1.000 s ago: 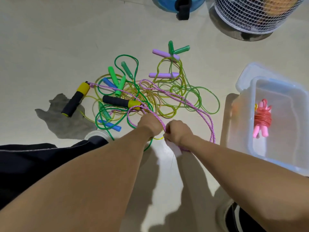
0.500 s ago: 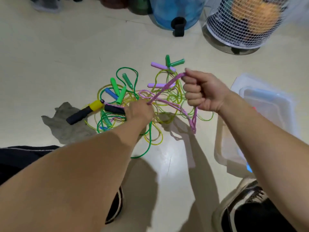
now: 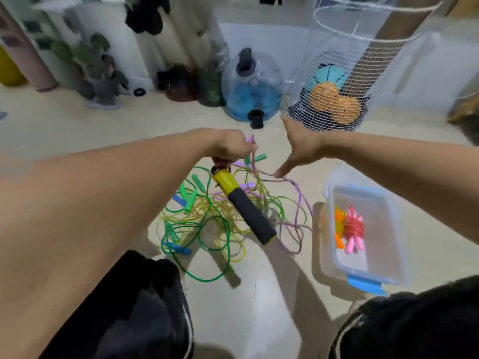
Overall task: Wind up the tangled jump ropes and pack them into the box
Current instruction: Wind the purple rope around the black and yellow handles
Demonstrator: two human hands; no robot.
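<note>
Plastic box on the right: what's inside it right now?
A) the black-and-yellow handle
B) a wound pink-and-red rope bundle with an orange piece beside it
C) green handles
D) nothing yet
B: the plastic box holds a wound pink-and-red rope bundle, orange piece beside it; the black-and-yellow handle hangs outside.

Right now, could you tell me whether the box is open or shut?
Open: the box has no lid on, and wound ropes show inside.

The tangled jump ropes [image 3: 207,218] lie left of the box [image 3: 388,265], which holds wound ropes [image 3: 350,231].
</note>
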